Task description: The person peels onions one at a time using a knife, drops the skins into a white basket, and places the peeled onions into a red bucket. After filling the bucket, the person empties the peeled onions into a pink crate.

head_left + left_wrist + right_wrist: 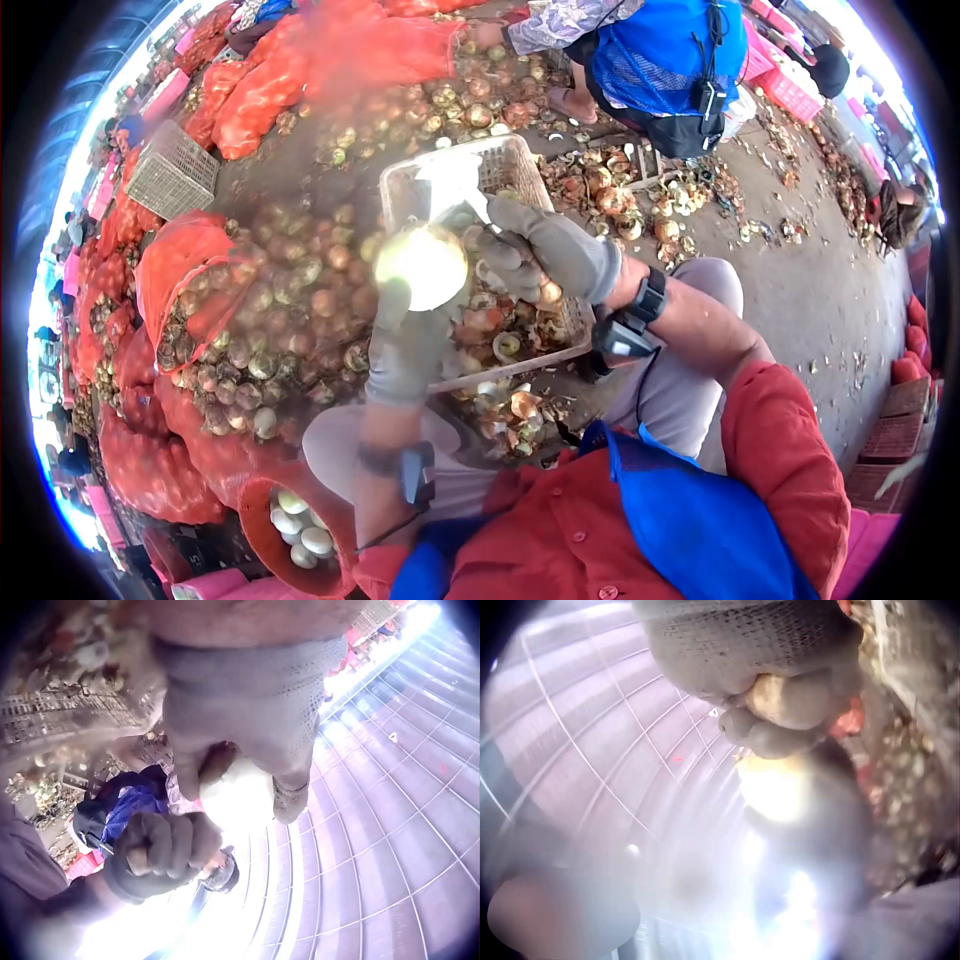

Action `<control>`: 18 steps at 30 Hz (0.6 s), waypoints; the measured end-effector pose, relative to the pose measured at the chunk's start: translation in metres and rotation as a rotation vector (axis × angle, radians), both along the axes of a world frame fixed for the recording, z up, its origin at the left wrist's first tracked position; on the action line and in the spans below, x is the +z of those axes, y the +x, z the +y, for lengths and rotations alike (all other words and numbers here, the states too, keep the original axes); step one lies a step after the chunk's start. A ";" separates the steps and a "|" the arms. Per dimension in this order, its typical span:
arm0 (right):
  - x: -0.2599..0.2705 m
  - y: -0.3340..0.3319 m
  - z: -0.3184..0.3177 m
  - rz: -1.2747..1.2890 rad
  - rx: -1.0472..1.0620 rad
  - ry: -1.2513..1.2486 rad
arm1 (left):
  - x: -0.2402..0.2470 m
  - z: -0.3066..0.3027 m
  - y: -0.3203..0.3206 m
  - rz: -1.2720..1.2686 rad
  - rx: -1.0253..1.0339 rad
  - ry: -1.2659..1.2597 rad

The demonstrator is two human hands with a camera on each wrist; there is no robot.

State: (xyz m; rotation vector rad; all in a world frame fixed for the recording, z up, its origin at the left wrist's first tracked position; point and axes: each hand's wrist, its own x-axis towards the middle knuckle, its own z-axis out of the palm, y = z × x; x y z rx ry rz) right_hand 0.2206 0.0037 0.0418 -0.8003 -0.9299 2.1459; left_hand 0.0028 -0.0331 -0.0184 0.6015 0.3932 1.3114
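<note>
Glare whitens a round, peeled onion (424, 268), which my gloved left hand (405, 345) holds from below. The left wrist view shows the onion (238, 795) between that hand's (247, 705) thumb and fingers. My gloved right hand (560, 250) is curled close to the onion's right side, above the crate. A bright blade-like strip (477, 205) extends from it, seemingly a knife. In the right wrist view, a tan handle-like end (766, 697) shows within the right hand's (780, 645) curled fingers, beside the glaring onion (776, 787).
Peelings and onions lie in the crate (510, 372) between the knees. An onion pile (300, 300) and red mesh bags (160, 460) spread leftward. A red bucket (345, 515) holds white onions (317, 541). Another person (665, 70) in blue sits ahead.
</note>
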 end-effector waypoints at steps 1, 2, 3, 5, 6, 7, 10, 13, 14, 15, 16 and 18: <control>-0.024 0.013 0.023 -0.158 0.111 0.178 | -0.001 0.000 -0.002 0.032 0.041 0.001; -0.041 0.013 0.024 -0.160 0.110 0.177 | -0.003 -0.001 -0.003 0.063 0.080 -0.001; -0.052 0.011 0.021 -0.706 0.084 0.649 | -0.004 0.000 -0.005 0.061 0.078 -0.005; -0.051 0.009 0.022 -1.318 0.105 0.990 | -0.011 0.006 -0.011 0.134 0.098 0.122; -0.039 0.008 0.019 -1.318 0.124 0.997 | -0.015 0.006 -0.015 0.127 0.113 0.115; -0.025 0.009 0.016 -1.262 -0.009 1.128 | -0.018 0.007 -0.019 0.137 0.103 0.075; -0.001 0.005 0.006 -1.113 -0.214 1.366 | -0.015 0.009 -0.018 0.150 0.120 0.036; 0.007 -0.009 -0.013 -0.967 -0.098 1.499 | -0.003 0.008 -0.012 0.314 0.126 0.127; -0.007 -0.010 -0.009 -0.970 -0.101 1.493 | 0.002 0.006 -0.010 0.385 0.149 0.135; -0.032 -0.011 -0.002 -0.936 -0.221 1.655 | 0.004 0.004 -0.009 0.455 0.172 0.142; -0.045 -0.011 0.003 -0.895 -0.346 1.817 | -0.001 0.007 -0.009 0.456 0.167 0.142; -0.040 -0.013 0.001 -0.902 -0.319 1.831 | -0.006 0.014 -0.012 0.586 0.219 0.142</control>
